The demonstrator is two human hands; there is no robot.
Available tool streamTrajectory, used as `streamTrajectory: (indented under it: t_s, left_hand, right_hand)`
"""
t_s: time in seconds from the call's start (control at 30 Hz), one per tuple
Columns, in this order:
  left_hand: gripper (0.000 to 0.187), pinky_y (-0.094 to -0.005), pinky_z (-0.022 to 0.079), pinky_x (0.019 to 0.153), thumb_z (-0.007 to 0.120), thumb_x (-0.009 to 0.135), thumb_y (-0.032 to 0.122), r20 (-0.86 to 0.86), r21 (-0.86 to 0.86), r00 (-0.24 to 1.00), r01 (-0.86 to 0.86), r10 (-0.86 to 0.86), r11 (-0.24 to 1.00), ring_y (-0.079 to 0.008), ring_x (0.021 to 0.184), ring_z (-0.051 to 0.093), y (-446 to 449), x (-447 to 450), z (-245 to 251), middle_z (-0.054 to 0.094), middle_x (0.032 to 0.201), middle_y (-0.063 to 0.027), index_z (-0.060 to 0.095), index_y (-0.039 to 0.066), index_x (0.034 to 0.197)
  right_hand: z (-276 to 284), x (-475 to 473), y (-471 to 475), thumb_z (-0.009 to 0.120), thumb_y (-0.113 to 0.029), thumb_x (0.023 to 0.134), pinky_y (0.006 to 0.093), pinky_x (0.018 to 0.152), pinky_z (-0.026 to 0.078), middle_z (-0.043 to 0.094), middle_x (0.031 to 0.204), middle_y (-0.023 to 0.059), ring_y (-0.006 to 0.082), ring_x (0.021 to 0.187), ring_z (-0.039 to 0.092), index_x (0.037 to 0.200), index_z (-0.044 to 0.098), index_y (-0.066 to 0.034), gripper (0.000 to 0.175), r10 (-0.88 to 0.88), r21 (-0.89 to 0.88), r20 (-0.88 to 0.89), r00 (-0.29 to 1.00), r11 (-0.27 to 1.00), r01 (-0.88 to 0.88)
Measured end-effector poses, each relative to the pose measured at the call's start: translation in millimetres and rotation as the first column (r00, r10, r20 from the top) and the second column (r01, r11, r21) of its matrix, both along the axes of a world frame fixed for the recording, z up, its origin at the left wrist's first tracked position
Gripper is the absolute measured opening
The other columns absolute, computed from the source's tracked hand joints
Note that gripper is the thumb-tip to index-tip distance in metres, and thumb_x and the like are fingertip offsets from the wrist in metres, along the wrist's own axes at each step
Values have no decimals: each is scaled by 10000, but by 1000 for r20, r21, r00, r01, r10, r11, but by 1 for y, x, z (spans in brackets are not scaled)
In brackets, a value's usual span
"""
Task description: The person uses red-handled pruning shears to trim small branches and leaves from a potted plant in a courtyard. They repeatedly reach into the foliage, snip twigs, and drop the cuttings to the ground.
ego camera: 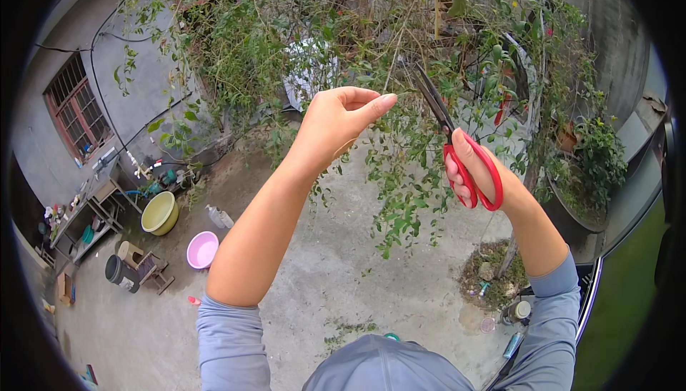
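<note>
My right hand [474, 168] holds red-handled scissors [448, 128], thumb in one loop, blades pointing up and left into the hanging vines [402, 208]. Their tips overlap the foliage, and I cannot tell whether the blades are closed on a stem. Left of the blades, my left hand [343, 117] pinches a thin vine stem [387, 72] between thumb and fingertips. Leafy strands hang below and behind both hands. Cut sprigs [348, 329] lie scattered on the concrete ground [321, 284] near the brim of a grey-blue cap.
A tree trunk [528, 176] rises at the right beside a large potted plant [589, 176]. At the left are a yellow basin [160, 214], a pink basin [202, 250], a dark bucket [121, 273], a small chair [154, 270] and a metal table [104, 190]. A green panel borders the lower right.
</note>
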State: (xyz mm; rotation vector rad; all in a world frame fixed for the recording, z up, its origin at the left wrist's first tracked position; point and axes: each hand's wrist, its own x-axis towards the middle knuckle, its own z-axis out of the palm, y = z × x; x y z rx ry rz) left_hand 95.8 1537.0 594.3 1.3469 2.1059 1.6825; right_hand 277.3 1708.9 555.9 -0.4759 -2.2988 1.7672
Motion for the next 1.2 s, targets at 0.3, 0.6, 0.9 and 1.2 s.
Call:
streamTrajectory:
  t_s: [0.3, 0.6, 0.9, 1.2]
  left_hand:
    - [269, -249, 501, 736, 697, 881, 196, 40, 38, 995, 93, -95, 995, -84, 787, 655, -4, 7, -1, 726, 817, -62, 695, -29, 1029]
    - [278, -245, 478, 779, 688, 905, 203, 141, 63, 986, 78, -86, 995, -96, 818, 649, -16, 1, -11, 710, 861, -67, 687, -15, 1078]
    - [251, -228, 480, 699, 678, 904, 167, 132, 84, 989, 59, -70, 995, -80, 765, 642, -14, 2, -16, 717, 826, -68, 681, -36, 1053]
    - [233, -240, 498, 721, 661, 927, 161, 249, -34, 966, 74, -63, 997, -86, 812, 660, -71, 31, -113, 705, 873, -41, 683, -23, 1069]
  right_hand:
    - [1, -13, 3, 377, -736, 898, 243, 385, 389, 397, 539, -38, 74, 406, 414, 696, 422, -118, 652, 139, -81, -54, 989, 986, -143]
    - [16, -21, -9, 469, -779, 829, 239, 370, 404, 421, 517, -46, 68, 396, 433, 673, 446, -106, 690, 87, 104, 7, 996, 991, -88]
    - [20, -24, -16, 419, -733, 886, 223, 319, 367, 406, 458, -24, 74, 326, 417, 600, 425, -103, 692, -3, 303, -32, 999, 953, 13]
    - [-22, 17, -9, 502, -697, 875, 230, 330, 369, 422, 501, -26, 77, 351, 443, 631, 433, -86, 661, -10, 104, -53, 999, 995, 15]
